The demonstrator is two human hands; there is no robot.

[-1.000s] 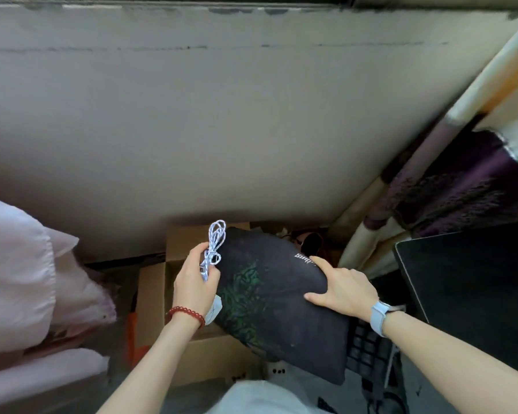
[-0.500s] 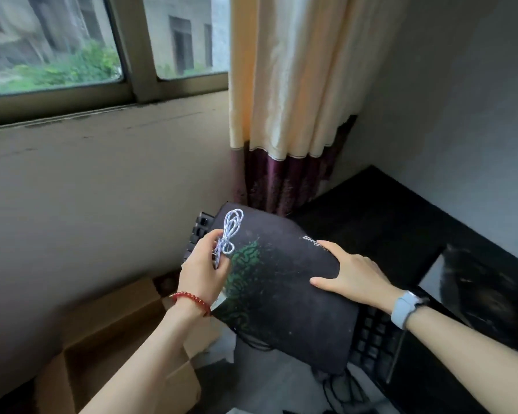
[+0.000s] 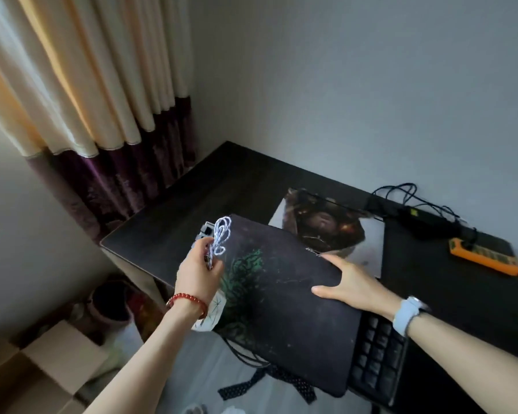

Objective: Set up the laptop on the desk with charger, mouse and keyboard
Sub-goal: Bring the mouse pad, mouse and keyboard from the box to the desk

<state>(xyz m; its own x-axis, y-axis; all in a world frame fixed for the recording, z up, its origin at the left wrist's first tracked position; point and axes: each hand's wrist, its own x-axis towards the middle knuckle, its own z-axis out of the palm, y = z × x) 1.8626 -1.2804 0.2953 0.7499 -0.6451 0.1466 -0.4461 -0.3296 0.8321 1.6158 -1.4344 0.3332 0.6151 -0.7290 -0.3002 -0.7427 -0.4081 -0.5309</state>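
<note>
So the whole stack has swung over from the window side since half a second back, and now it hangs above the near-left corner of the dark desk point(image 3: 174, 222) instead of over the cardboard box point(image 3: 54, 366), which is down on the floor left of the desk. Left hand point(image 3: 196, 271) has its fingers curled round the left edge of the black mouse pad point(image 3: 284, 303) with the green print, and it's also pinching a coiled white braided cable point(image 3: 221, 239) that sticks up above the knuckles; red bead bracelet point(image 3: 187, 300) on that wrist. Right hand point(image 3: 352, 283) is clamped on the pad's right edge, thumb over the top face, the rest of the fingers I can't really see under it; pale watch point(image 3: 407, 313) on that wrist. Under the pad there's a black keyboard point(image 3: 377, 351) riding along, its keys poking out at the pad's lower right and a bit of it peeking past the upper left corner by the cable. Black cord hangs down from underneath. On the desk just behind the pad lies the closed laptop point(image 3: 329, 228) with a dark picture skin on its lid, flat. Further right of it, by the wall, a black charger brick point(image 3: 425, 218) with tangled cables, and just right of that an orange power strip point(image 3: 485, 258). Cream and purple curtain point(image 3: 102, 115) hangs left of the desk's far corner.
</note>
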